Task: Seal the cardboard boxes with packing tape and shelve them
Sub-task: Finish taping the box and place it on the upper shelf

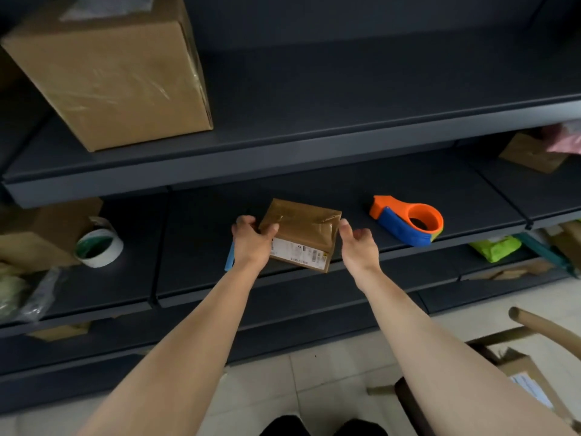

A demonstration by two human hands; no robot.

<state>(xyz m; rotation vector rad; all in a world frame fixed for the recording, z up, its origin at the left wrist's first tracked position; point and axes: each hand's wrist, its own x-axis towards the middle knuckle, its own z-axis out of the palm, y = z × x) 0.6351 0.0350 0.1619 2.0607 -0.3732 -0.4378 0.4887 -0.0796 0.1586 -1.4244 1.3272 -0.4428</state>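
A small flat cardboard box with glossy tape over its top and a white shipping label lies on the middle dark shelf. My left hand grips its left edge, thumb on top. My right hand hovers at the box's right edge, fingers loosely curled, thumb close to the corner, holding nothing. An orange and blue tape dispenser lies on the same shelf to the right. A roll of tape sits at the left.
A large taped cardboard box stands on the upper shelf at left. More boxes sit at the left and far right. A green packet lies on a lower shelf. A wooden chair with a box is at bottom right.
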